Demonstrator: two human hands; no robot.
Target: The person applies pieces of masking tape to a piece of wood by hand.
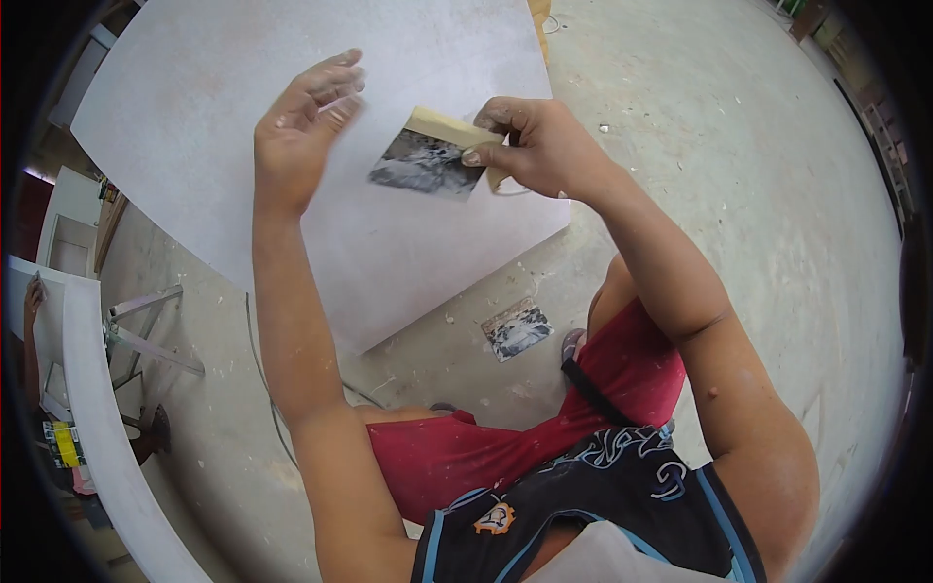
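In the head view, my right hand [530,146] pinches a wide putty scraper [432,160] by the right end of its cream-coloured back edge. Its blade is grey and black, streaked with whitish smears. My left hand [309,121] is raised to the left of the scraper, apart from it, with fingers partly curled and nothing in them; it is slightly blurred. Both hands are over a large pale panel [194,117]. On the floor below the panel's near edge lies a second, similar smeared scraper [520,335].
A metal stand [155,340] is on the left, with a dark cable [262,360] on the concrete floor [739,194]. At far left, a co-worker's hand [35,294] touches another white panel [87,389]. My knees are close to the panel's near edge.
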